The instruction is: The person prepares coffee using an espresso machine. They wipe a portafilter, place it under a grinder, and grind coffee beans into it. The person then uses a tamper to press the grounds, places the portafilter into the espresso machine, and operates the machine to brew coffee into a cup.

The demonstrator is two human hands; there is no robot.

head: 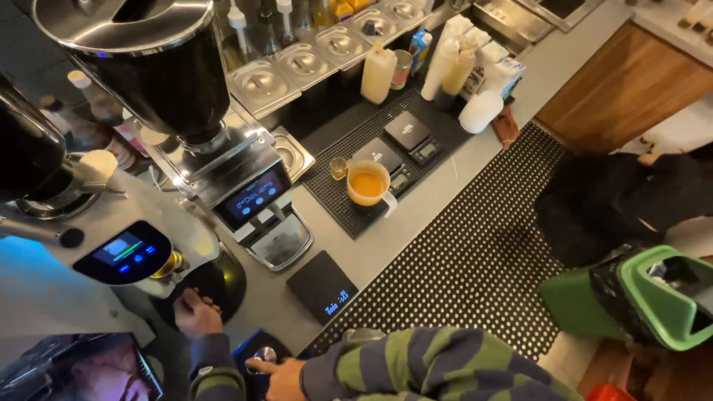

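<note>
Fingers of my left hand (196, 312) curl closed on the black round base (215, 286) at lower left, my right hand (278, 375) pinches a small metal knob (264, 356), black scale (322, 287) just right.

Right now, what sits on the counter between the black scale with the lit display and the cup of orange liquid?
Head view: only bare grey counter and the edge of the black drip mat lie between the black scale and the cup of orange liquid.

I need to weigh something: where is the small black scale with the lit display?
Head view, lower centre: the black scale lies on the counter, right of the grinder.
</note>
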